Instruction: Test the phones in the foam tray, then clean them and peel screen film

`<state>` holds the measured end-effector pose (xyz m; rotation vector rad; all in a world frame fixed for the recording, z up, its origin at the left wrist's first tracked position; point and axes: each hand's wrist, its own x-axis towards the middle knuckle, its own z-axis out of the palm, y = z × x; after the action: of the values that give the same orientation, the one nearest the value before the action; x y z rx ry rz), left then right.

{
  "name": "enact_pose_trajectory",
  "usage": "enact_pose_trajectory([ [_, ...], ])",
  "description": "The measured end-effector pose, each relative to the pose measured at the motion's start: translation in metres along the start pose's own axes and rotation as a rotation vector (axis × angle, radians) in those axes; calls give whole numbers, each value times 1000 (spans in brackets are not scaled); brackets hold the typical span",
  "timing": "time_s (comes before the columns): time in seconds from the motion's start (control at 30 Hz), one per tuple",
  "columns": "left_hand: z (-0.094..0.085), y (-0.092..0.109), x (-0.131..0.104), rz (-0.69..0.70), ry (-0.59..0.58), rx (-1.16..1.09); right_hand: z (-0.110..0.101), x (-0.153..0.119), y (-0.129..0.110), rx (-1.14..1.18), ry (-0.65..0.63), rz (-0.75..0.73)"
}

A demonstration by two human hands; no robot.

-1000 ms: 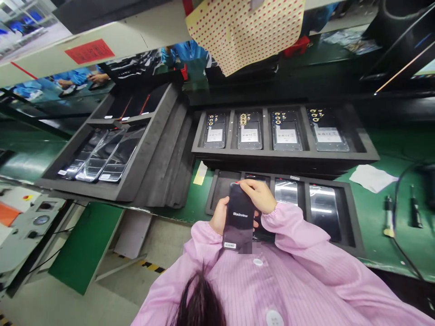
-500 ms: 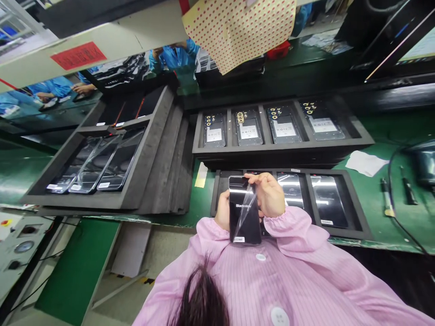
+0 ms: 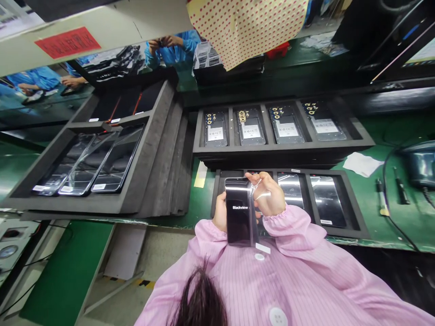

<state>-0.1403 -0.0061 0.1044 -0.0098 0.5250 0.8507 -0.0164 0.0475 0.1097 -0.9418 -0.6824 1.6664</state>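
Phone [image 3: 237, 222]: reads "Blackview"
Left hand [image 3: 220, 213]: grip clasping the phone
Right hand [image 3: 274, 197]: grip apparently pinching clear film [image 3: 254, 228], phone's right side
Foam tray [image 3: 285, 149]: beyond the phone

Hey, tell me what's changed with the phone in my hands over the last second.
Your right hand has peeled the clear film rightward across the phone; it lay flat before. The white label has shifted from the phone's lower left to beyond its lower right corner. Your left hand still holds the phone, and the screen still reads Blackview.
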Motion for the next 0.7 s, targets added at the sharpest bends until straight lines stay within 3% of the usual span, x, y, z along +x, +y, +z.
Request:
enact_pose_trajectory([
  [0.2,-15,0,5,-20,-18,-5,2,2,13,-120,27,-156],
  [0.33,-35,9,10,27,53,75,-18,-1,9,-218,161,-270],
  [0.4,-46,17,15,34,149,183,-38,-5,4,-256,243,-320],
  [0.57,-58,44,38,255,632,855,-98,-28,-10,-271,499,-363],
  [0.7,-48,55,46,376,781,1108,-142,-50,-17,-322,704,-458],
])
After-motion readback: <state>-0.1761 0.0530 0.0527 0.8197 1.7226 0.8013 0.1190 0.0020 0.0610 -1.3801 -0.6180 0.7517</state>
